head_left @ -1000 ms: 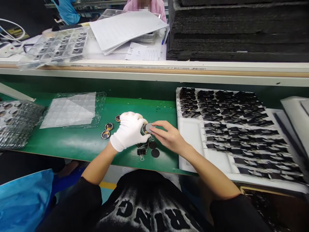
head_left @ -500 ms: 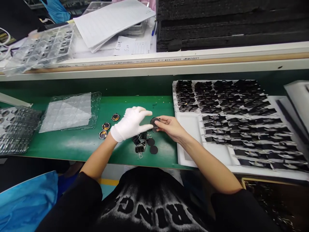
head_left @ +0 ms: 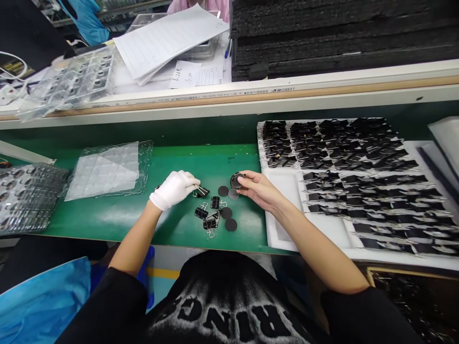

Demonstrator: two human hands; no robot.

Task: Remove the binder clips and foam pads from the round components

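Observation:
My left hand (head_left: 176, 189), in a white glove, pinches the wire handles of a black binder clip (head_left: 202, 192) over the green work surface (head_left: 136, 217). Bare, my right hand (head_left: 258, 188) grips a round dark watch-like part (head_left: 236, 180) between thumb and fingers, and a thin grey disc (head_left: 233, 194) shows just beneath it. Several black discs (head_left: 230, 224) lie between the hands. Beside them are several loose binder clips (head_left: 210, 223). The round parts left of my gloved hand are mostly hidden behind it.
At the right a white foam tray (head_left: 287, 184) bears rows of black clips (head_left: 373, 179). Clear plastic trays (head_left: 28, 198) are stacked at the far left, beside a flat tray (head_left: 107, 167) with white sheets. A shelf edge (head_left: 222, 102) runs across the back; another person's pink sleeve (head_left: 224, 9) is beyond.
My left hand has moved left, away from the round part, and taken hold of a binder clip. My right hand has barely moved; discs and clips once covered now show.

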